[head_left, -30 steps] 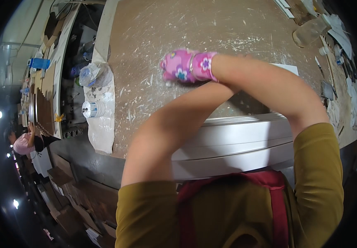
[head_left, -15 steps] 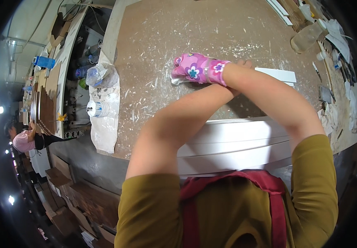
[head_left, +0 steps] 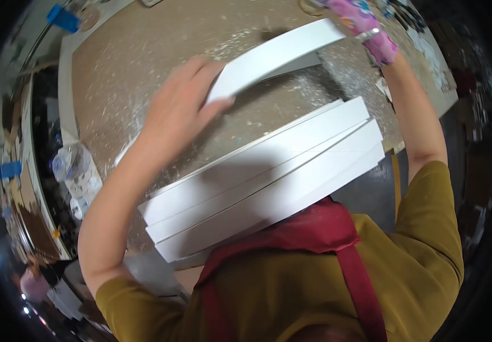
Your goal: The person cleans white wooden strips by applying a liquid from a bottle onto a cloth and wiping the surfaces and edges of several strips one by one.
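My bare left hand is closed on the near-left end of a long white strip, thumb on one side and fingers on the other. The strip slants up to the right over the worktable, its far end raised. Under it lies another pale strip, partly covered. At the upper right, my right hand wears a pink flowered glove, with a pale band round the wrist. Its fingers are blurred at the picture's upper edge, beside a round clear rim. Nearest my body, several white strips lie overlapping in a stack.
The brown worktable is scuffed with white flecks. Tools and crumpled paper line its right side. Left of it are a plastic bag, a white tub and a blue object. A person in pink is at the far lower left.
My arms have uncrossed. The gloved right hand went from the table's middle to the upper right; the left hand moved left and now holds a strip. The whole view has turned.
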Demonstrator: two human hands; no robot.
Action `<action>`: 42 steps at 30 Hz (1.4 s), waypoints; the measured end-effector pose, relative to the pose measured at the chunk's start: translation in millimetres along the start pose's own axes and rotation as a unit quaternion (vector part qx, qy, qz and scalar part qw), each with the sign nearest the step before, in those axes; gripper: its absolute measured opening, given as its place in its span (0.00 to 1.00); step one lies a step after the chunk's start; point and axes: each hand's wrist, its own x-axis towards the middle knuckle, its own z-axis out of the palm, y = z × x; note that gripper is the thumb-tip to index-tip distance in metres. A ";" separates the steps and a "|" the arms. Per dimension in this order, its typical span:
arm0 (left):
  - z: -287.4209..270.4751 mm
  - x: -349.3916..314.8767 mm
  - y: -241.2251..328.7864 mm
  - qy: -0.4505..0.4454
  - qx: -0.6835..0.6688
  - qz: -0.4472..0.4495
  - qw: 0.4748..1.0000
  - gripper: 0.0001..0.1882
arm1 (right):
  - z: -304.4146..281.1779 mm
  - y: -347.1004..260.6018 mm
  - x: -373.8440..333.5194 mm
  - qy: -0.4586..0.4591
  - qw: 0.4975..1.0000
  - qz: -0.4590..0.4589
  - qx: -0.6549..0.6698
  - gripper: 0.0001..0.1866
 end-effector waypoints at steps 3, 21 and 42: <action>-5.7 -18.1 32.5 -0.040 -0.002 0.035 0.999 0.28 | -40.0 40.6 -61.3 0.100 0.983 0.126 0.091 0.16; 38.2 -0.5 62.6 -0.255 -0.206 -0.046 0.944 0.23 | 18.2 99.6 -129.4 0.109 0.917 0.213 0.320 0.20; 112.3 39.2 -73.2 -0.139 0.140 -0.065 0.978 0.21 | 63.3 108.1 -140.0 0.054 0.966 0.246 -0.055 0.21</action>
